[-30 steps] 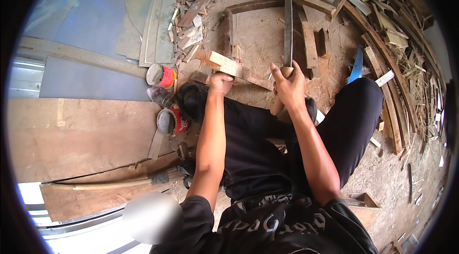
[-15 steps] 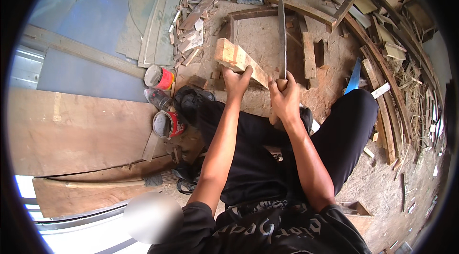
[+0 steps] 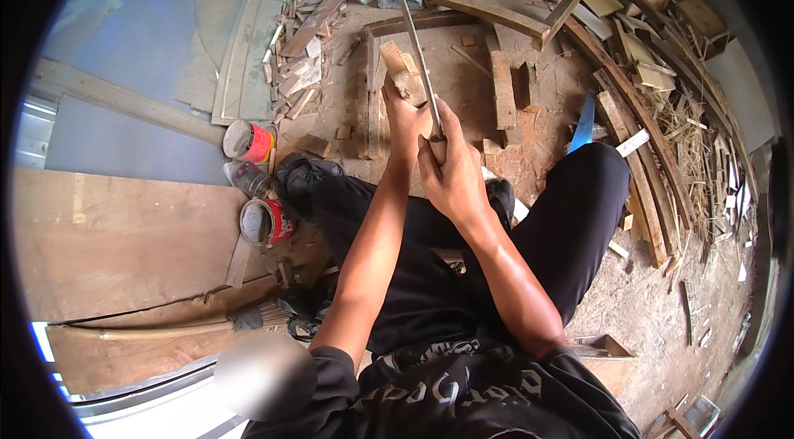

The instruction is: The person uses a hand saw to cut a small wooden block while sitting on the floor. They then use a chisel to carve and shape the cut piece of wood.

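My left hand (image 3: 405, 126) is closed round a short squared wood block (image 3: 403, 71), pale brown with a notch near its far end. Just to its right, my right hand (image 3: 451, 162) grips the wooden handle of a long-bladed hand tool (image 3: 411, 26). Its straight metal blade points up and away, seen nearly edge-on, so I cannot tell whether it has teeth. It passes in front of the block's right side; whether they touch is unclear. My fingers partly hide the handle and the block's lower end.
Wooden frame pieces (image 3: 503, 79) lie on the dirt floor ahead. Paint cans (image 3: 266, 221) and a black plastic bag (image 3: 302, 178) stand left of my legs. A blue blade-like piece (image 3: 584, 123) rests near my right knee. Long boards (image 3: 637, 174) and scraps are piled to the right.
Both hands have come closer together. The right hand and blade have swung left, tilting the blade's tip leftward across the block. The block now points more steeply away from me.
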Motion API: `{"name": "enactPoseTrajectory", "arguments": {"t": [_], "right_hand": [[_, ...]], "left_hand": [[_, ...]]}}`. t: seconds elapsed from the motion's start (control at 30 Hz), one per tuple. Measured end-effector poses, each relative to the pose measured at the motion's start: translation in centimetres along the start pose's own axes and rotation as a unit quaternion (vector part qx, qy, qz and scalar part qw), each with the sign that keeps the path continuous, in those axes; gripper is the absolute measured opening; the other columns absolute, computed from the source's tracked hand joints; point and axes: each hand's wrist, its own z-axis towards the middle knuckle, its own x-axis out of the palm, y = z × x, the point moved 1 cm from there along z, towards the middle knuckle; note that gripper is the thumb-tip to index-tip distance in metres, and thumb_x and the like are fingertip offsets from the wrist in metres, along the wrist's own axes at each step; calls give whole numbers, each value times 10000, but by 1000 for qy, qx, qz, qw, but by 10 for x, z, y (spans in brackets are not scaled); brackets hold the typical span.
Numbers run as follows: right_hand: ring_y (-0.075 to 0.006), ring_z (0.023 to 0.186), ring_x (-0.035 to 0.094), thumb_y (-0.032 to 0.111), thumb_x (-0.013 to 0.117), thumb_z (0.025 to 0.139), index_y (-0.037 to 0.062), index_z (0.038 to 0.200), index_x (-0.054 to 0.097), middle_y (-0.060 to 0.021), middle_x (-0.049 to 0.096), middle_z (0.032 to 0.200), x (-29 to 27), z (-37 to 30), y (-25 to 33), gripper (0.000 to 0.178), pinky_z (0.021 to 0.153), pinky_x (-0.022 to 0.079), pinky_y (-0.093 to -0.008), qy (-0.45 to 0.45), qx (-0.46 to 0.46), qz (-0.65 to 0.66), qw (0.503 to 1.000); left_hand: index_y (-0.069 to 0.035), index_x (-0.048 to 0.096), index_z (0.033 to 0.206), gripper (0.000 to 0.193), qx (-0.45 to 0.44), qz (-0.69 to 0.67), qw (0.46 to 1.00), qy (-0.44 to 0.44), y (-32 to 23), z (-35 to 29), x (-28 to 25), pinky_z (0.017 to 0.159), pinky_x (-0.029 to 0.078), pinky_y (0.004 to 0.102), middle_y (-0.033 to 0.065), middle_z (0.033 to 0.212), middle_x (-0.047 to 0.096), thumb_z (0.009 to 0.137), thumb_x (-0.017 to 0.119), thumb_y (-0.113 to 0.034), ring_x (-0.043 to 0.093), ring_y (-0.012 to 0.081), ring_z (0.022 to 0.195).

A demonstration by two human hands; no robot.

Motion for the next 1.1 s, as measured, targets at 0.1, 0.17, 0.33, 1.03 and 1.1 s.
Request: {"name": "enactPoseTrajectory", "arguments": {"t": [0.1, 0.17, 0.33, 1.03, 1.1], "right_hand": [[-264, 487, 503, -16, 611, 904, -9, 1492, 369, -166, 498, 578, -5, 1, 5, 636, 565, 435, -333, -7, 8, 7, 1000], [-275, 503, 522, -19, 610, 898, -12, 1494, 374, -171, 509, 592, -2, -1, 7, 640, 576, 451, -339, -4, 2, 7, 1000], [-320, 555, 570, -19, 622, 866, -21, 1496, 379, -188, 532, 627, 1, -2, 2, 675, 608, 486, -358, -9, -42, -1, 999], [-405, 624, 642, -39, 616, 835, -7, 1497, 386, -239, 597, 684, 3, -8, 15, 701, 606, 502, -423, 16, -31, -27, 999], [-392, 596, 634, -46, 612, 832, -24, 1487, 389, -225, 584, 646, -3, -7, 13, 693, 592, 494, -418, 17, -26, -33, 999]], "left_hand": [[47, 419, 1391, 781, -17, -41, 999, -4, 7, -1, -2, 1000, 436, 527, 281, 1282, 479, 741, 828, -92, 503, 469, 1190], [45, 432, 1373, 760, -20, -46, 999, -5, 16, -4, -6, 971, 449, 524, 275, 1256, 493, 742, 828, -104, 522, 465, 1155], [56, 509, 1280, 598, -1, -68, 998, -12, -13, -19, -2, 932, 452, 518, 268, 1184, 519, 798, 788, -160, 554, 446, 1103], [30, 421, 1257, 557, 9, -81, 996, 22, -2, -40, -8, 900, 468, 427, 184, 1123, 521, 853, 758, -153, 565, 316, 1030], [18, 430, 1235, 594, 21, -91, 996, 9, -20, -30, -6, 808, 515, 408, 171, 1067, 591, 801, 805, -135, 626, 320, 935]]}}
